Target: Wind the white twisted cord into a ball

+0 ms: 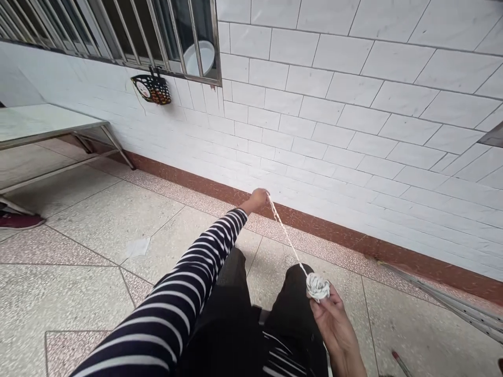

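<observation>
My left hand (260, 198) is stretched out toward the wall, its fingers closed around the far end of a white cord (288, 236). The cord runs taut and slanting back to a small coiled white rosette (317, 286), which looks wound from the same cord. Above my right thigh, my right hand (334, 320) pinches that rosette between thumb and fingers. Exactly how the left fingertips grip the cord is hidden by the back of the hand.
Ahead is a white tiled wall (298, 131) with a barred window (157, 31) and a hanging black basket (152, 88). A table (51, 120) stands left, near a dark red shoe (19, 220). Metal rails (444, 298) and a red-tipped stick (400, 361) lie right. Paper (138, 246) lies on the floor.
</observation>
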The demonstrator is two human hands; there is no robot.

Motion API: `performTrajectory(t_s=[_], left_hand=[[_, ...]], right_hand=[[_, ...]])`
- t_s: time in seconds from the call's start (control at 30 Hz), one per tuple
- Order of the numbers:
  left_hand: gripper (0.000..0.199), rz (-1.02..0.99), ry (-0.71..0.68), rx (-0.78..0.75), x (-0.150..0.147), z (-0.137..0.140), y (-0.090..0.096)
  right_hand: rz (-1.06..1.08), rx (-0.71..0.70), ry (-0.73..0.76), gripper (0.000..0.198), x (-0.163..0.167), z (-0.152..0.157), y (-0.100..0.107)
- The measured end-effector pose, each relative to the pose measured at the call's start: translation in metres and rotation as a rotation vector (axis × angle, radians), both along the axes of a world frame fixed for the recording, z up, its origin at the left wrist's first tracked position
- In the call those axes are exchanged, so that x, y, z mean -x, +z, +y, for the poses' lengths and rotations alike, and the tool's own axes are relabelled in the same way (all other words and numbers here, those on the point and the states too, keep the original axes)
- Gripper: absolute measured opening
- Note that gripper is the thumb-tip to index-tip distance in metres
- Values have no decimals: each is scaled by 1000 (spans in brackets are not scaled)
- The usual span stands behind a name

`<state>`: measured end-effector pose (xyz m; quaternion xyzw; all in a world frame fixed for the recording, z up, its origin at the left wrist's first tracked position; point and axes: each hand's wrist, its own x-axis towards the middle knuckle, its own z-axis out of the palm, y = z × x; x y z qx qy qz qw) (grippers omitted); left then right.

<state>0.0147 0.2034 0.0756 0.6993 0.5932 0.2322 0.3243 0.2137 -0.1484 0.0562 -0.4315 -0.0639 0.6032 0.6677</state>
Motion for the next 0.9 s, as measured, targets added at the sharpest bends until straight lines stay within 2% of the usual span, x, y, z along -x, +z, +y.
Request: performTrajectory(t_s=[0.23,0.37,0.53,0.6,0.67,0.8,0.9], left_hand=[[32,-152,10,-179,-34,34,80],[31,-201,-72,-393,-42,43,114],[35,-194,-165,-519,-49,50,145],[37,-172,-220,-529,-52,42,147],[37,-142,-269,-515,-53,27,142],[37,-74,-341,-428,-47,-6,115],[37,-29,-344,-364,-37,-16,96]], right_hand=[[22,-63,-27,49,-13,20,22],[-47,-61,-105,50,-29,17,31],[-134,-48,-128,43,-36,7,32],[-176,-48,-118,40,-34,4,33],[-202,-46,-112,41,-31,3,32],[-195,-10,-105,43,-25,-1,33],[-181,-5,-101,42,-22,-1,39]])
